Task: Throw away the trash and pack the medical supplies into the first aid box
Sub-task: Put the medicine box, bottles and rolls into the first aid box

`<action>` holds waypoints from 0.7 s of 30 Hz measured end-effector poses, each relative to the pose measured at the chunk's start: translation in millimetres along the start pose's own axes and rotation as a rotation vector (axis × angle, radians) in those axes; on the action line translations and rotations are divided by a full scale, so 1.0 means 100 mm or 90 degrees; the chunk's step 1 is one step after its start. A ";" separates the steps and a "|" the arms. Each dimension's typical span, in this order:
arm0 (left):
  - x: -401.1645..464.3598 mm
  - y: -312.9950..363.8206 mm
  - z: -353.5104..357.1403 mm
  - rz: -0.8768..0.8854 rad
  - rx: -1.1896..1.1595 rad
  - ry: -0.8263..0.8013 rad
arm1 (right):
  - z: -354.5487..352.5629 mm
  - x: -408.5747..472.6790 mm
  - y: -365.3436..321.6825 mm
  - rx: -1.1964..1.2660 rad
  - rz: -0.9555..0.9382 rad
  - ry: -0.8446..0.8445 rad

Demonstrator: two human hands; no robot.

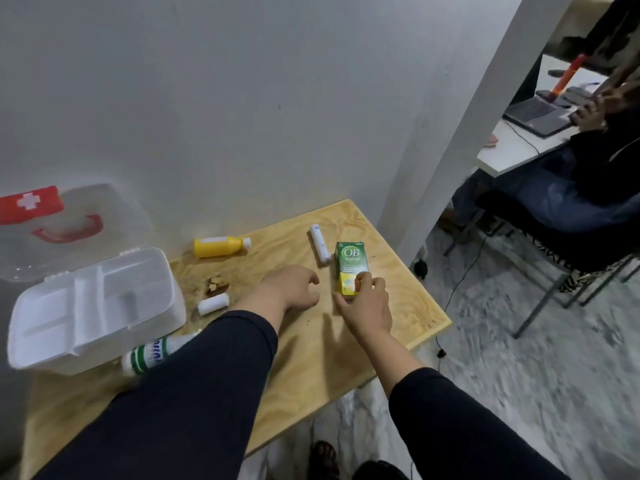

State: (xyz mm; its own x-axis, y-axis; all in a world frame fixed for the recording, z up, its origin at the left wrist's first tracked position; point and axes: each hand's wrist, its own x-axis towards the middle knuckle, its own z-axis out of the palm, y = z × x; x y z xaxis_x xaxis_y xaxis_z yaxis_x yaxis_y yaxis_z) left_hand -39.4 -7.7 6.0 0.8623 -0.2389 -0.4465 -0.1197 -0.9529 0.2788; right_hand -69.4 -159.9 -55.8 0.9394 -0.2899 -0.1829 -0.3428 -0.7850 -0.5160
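A white first aid box [104, 306] stands open at the table's left, its clear lid [69, 220] with red handle raised against the wall. My right hand [367, 299] grips the lower end of a green and yellow medicine carton [349, 265] lying on the wood. My left hand [291, 289] hovers just left of it, fingers curled and empty. A yellow bottle [218, 245] lies near the wall. A white tube [319, 243] lies beside the carton. A small white roll [214, 304] rests by the box, and a green-striped white bottle [152, 351] lies partly under my left sleeve.
A brown crumpled scrap [215, 285] sits on the wooden table [398, 306] near the roll. A white pillar [460, 126] rises right of the table. Beyond it a seated person [571, 188] is at a desk with a laptop [535, 114]. Cables run on the floor.
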 end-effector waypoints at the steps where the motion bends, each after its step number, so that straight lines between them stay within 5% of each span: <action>1: 0.04 0.03 0.02 -0.006 -0.003 -0.005 | 0.02 0.03 0.03 0.012 -0.002 0.008; 11: 0.10 0.21 -0.19 -0.042 -0.047 0.038 | -0.55 0.46 0.14 0.077 -0.165 0.123; 21: -0.43 -0.40 -0.66 -0.149 -0.145 0.169 | -0.85 0.51 -0.88 0.057 -0.445 -0.017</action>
State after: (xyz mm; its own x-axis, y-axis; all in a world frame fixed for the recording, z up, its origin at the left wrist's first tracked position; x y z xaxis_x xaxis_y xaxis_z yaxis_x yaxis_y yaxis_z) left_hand -39.0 53.4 70.0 0.9538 0.0642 -0.2935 0.1806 -0.9031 0.3896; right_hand 8.1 -152.3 51.9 0.9396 0.2799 0.1968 0.3417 -0.7342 -0.5867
